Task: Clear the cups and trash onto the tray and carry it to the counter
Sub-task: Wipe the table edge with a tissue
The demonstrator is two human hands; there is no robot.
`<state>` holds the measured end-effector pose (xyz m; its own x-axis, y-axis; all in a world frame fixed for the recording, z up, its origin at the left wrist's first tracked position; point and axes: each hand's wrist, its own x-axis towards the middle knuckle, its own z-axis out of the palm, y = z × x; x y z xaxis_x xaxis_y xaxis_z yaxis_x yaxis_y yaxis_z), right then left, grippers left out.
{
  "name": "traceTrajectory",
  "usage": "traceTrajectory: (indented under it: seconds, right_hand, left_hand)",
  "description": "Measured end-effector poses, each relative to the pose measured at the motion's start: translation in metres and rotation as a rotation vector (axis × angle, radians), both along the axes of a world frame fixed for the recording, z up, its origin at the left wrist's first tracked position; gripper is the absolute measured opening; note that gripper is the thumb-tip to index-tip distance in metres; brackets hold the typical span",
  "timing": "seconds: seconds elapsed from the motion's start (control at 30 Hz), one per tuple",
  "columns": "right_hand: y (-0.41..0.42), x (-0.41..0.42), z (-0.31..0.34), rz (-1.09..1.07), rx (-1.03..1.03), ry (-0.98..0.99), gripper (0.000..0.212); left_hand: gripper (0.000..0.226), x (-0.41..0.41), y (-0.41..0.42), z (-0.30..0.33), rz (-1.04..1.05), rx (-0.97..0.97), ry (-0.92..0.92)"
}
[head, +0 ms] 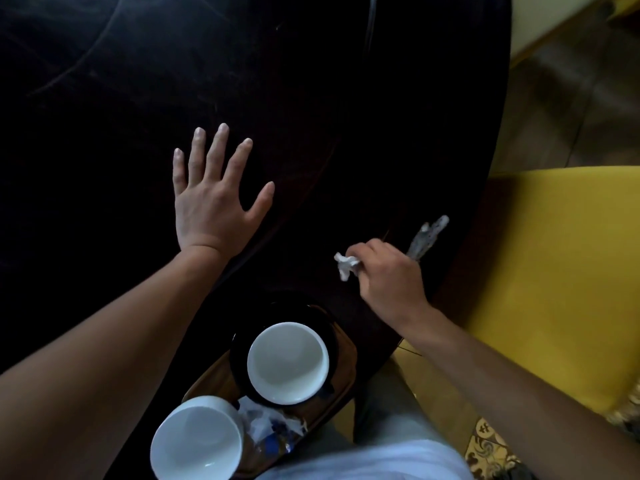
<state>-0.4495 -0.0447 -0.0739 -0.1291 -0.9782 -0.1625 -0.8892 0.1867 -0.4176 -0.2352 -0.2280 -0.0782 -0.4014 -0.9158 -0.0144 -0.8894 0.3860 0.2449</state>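
2 cups [288,362] sit on the tray [341,388], lower centre, below-left of the right hand [389,275] pinching crumpled trash [346,266]; left hand [211,195] spread flat.

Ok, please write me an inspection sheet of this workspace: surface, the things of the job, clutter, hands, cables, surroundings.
Surface: dark round table, faint scratches.
Job's things: wooden tray at the near edge; on it a white cup on a dark saucer, a second white cup, and crumpled wrappers.
Clutter: crumpled white paper and a clear wrapper, both in the right hand.
Hands: left hand flat, fingers spread over the table; right hand grips the trash.
Cables: nothing seen.
Surroundings: yellow chair at right; patterned floor.
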Motion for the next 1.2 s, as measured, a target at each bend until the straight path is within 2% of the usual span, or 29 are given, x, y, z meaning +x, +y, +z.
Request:
traceTrajectory:
  seconds: [0.1, 0.2, 0.27, 0.37, 0.5, 0.73, 0.8, 0.9, 1.0, 1.2]
  right_hand:
    - [-0.017, -0.017, 0.001, -0.025, 0.019, -0.055, 0.013]
    - [-0.042, -0.052, 0.009, -0.348, -0.026, -0.164, 0.014]
    - [-0.052, -0.089, 0.013, -0.537, -0.082, -0.120, 0.016]
    - [-0.055, -0.134, 0.012, -0.649, -0.093, 0.000, 0.018]
    - [-0.052, -0.117, -0.001, -0.588, 0.008, 0.101, 0.017]
    - [-0.030, -0.031, 0.000, -0.207, 0.016, -0.046, 0.013]
    - [-0.033, -0.044, 0.001, -0.221, 0.002, -0.049, 0.014]
    - [-0.051, -0.091, 0.000, -0.410, -0.101, 0.055, 0.018]
    - [-0.059, -0.118, -0.002, -0.497, -0.055, 0.111, 0.019]
    - [-0.030, -0.058, -0.003, -0.259, 0.012, 0.030, 0.017]
  left_hand:
    - [0.071, 0.001, 0.001, 0.000, 0.000, 0.001, -0.004]
    - [0.071, 0.001, 0.001, 0.000, 0.001, -0.002, -0.004]
    - [0.072, 0.001, 0.001, 0.000, 0.002, 0.002, -0.006]
    - [0.072, 0.000, 0.000, 0.001, 0.005, 0.003, -0.002]
    - [0.071, -0.001, 0.001, 0.001, 0.006, 0.002, 0.002]
    - [0.070, -0.001, 0.000, 0.000, 0.008, -0.001, 0.005]
    - [0.070, 0.000, 0.001, 0.000, 0.008, -0.005, 0.005]
    - [0.069, 0.000, 0.001, 0.000, 0.009, 0.000, 0.005]
    - [0.070, 0.001, 0.000, 0.000, 0.006, -0.001, 0.001]
    - [0.070, -0.002, 0.000, 0.001, 0.009, 0.004, 0.003]
